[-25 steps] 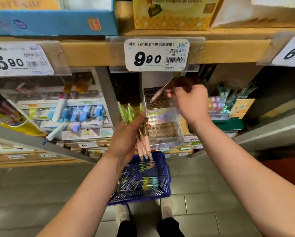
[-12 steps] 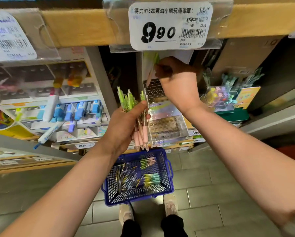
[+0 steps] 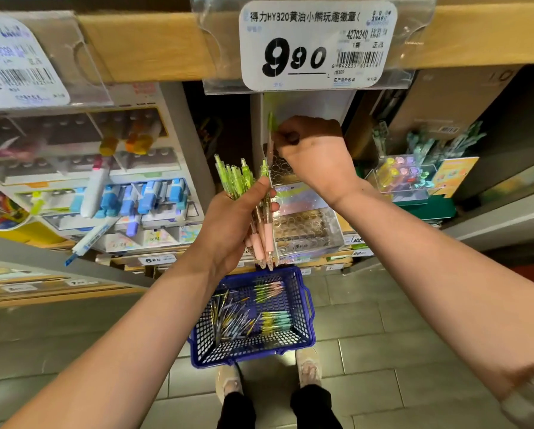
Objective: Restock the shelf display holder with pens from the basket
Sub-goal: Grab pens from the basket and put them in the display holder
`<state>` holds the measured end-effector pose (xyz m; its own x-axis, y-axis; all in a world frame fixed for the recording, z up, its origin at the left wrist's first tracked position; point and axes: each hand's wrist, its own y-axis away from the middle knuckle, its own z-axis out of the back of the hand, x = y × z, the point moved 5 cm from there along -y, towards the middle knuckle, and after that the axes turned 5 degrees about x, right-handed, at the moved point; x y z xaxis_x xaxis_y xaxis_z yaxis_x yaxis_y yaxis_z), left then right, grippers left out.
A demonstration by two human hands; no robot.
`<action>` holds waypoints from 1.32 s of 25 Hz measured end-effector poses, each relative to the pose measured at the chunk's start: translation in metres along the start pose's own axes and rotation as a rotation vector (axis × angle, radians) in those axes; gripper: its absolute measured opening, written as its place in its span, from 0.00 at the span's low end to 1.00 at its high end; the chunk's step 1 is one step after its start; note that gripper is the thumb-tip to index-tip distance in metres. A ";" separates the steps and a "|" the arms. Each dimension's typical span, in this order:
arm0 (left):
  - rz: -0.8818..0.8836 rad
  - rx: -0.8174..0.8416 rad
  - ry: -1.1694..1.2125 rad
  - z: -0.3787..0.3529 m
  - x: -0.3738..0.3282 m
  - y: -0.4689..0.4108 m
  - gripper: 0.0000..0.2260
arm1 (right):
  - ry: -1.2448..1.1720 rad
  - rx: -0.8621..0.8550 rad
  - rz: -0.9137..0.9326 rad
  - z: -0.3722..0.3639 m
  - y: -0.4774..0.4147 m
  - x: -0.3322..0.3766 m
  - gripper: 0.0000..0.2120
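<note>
My left hand (image 3: pixel 231 224) grips a bundle of pens (image 3: pixel 253 212) with green tops and pink grips, tips pointing down, just left of the clear tiered display holder (image 3: pixel 306 233). My right hand (image 3: pixel 316 156) pinches a single green-topped pen (image 3: pixel 270 134) held upright over the holder's upper tier of round holes. On the floor below, between my feet, sits a blue basket (image 3: pixel 303 342) with several more pens lying in it.
A wooden shelf edge (image 3: pixel 148 44) with a 9.90 price tag (image 3: pixel 318 44) hangs just above my right hand. Marker and correction-tape displays (image 3: pixel 129 199) fill the left. A small clear box of coloured items (image 3: pixel 405 174) stands on the right. Grey tile floor lies below.
My head has moved closer to the shelf. My right hand has brought the single pen from slanted to upright and lower, toward the holder's top tier. The left hand's bundle stays about in place.
</note>
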<state>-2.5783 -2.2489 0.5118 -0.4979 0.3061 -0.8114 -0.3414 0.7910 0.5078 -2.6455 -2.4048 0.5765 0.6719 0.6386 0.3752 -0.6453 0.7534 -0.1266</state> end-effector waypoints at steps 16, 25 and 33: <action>-0.122 0.086 -0.083 -0.003 -0.003 0.002 0.15 | -1.055 0.409 -0.454 -0.007 0.053 0.008 0.04; -0.065 0.081 0.000 -0.006 -0.001 0.006 0.17 | -1.043 0.127 -0.398 0.037 0.039 -0.025 0.07; -0.017 0.046 0.108 -0.008 -0.001 0.011 0.17 | -0.478 -0.319 -0.049 0.058 0.016 -0.023 0.10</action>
<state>-2.5880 -2.2448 0.5210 -0.5760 0.2357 -0.7827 -0.3144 0.8200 0.4783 -2.6922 -2.4167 0.6192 0.4110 0.5160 0.7516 -0.4262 0.8375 -0.3419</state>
